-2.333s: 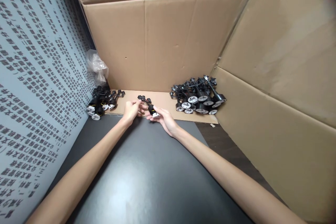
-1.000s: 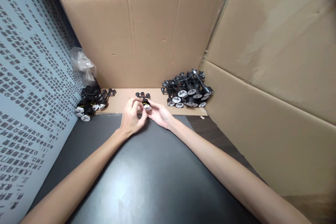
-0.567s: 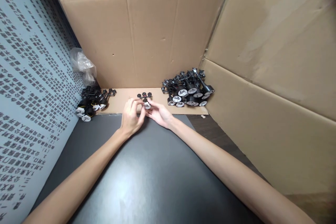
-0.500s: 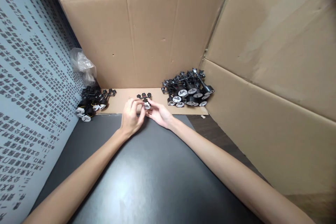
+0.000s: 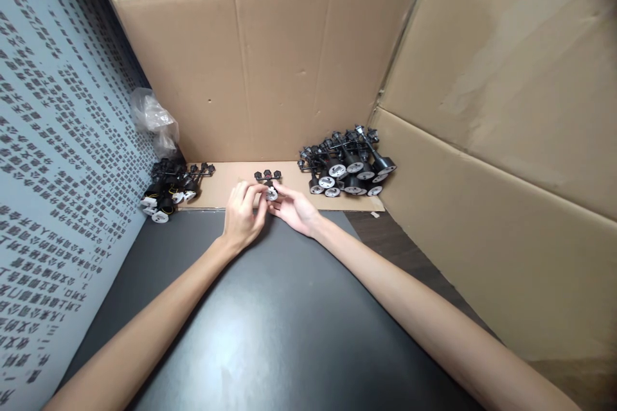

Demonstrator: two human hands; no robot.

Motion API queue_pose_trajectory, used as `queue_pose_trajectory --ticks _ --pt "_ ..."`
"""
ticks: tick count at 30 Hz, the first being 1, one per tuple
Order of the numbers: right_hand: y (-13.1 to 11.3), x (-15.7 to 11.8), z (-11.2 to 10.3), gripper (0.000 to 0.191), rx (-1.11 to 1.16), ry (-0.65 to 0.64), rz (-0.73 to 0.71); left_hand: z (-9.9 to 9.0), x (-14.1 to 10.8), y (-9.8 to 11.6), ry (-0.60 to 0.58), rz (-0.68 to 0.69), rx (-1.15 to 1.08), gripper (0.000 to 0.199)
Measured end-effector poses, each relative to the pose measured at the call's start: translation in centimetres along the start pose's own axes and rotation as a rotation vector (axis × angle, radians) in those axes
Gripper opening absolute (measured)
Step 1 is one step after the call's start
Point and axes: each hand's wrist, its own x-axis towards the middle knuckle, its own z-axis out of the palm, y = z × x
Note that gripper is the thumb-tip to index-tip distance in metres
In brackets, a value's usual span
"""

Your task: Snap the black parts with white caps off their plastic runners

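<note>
Between my two hands is a small black model street lamp [image 5: 268, 177] with three lantern heads, its round white base cap [image 5: 272, 194] turned toward me. The fingers of my left hand [image 5: 243, 212] pinch the base from the left. From the right, my right hand [image 5: 296, 210] grips the same base, thumb above and fingers curled below. Fingertips hide part of the base. The lantern heads point away, over the cardboard strip [image 5: 226, 183].
At right lies a pile of similar black lamps [image 5: 349, 167] with white bases. A smaller heap of lamps [image 5: 166, 189], some with yellow wires, sits left below a clear plastic bag [image 5: 154, 117]. Cardboard walls [image 5: 274, 70] rise behind and right; a printed blue sheet [image 5: 58, 160] stands left.
The lamp between my hands has tilted slightly, and its lantern heads sit a little farther right in view. Both hands keep nearly the same place and grip.
</note>
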Motion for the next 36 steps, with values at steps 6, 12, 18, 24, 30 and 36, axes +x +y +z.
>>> queue_pose_trajectory --ticks 6,12,18,24,30,36 --pt "0.08 0.07 -0.17 0.016 0.033 -0.024 0.001 -0.03 0.02 -0.03 -0.001 0.037 0.022 0.014" --pt "0.22 0.19 -0.23 0.013 0.024 -0.019 -0.006 -0.05 0.03 -0.04 -0.016 0.049 0.039 0.013" --pt "0.28 0.33 -0.32 0.011 -0.003 -0.011 -0.011 -0.07 -0.04 -0.10 -0.020 0.047 0.059 0.014" --pt "0.41 0.50 -0.66 0.011 -0.036 -0.016 -0.005 0.01 -0.01 -0.06 0.008 0.035 0.060 0.013" --pt "0.43 0.43 -0.60 0.012 -0.039 -0.013 -0.009 0.09 0.08 -0.01 0.033 0.031 0.039 0.015" --pt "0.29 0.15 -0.25 0.015 -0.041 -0.038 -0.007 0.21 -0.08 -0.23 0.029 0.013 0.023 0.022"
